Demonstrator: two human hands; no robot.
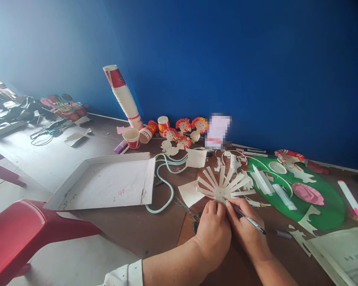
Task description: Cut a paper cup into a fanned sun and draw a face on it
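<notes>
at the near side of the brown bench, the person's two hands meet over a white paper cutout, which lies with its strips fanned out toward the blue wall and two small eyes drawn on its middle. the right hand has its fingers closed round a black pen, its tip down on the paper. the left hand is at the cutout's near edge, fingers curled in; their tips are hidden, so i can't tell whether they pinch the paper. scissors lie just beside the left hand, partly behind it, next to a blank piece of card. farther left sits a shallow white box lid, with a pale green cord looped beside it. by the wall a tall stack of paper cups leans, and some paper figures with red fringed heads stand to its right. a round green mat carries markers, scraps and a pink paper shape.
</notes>
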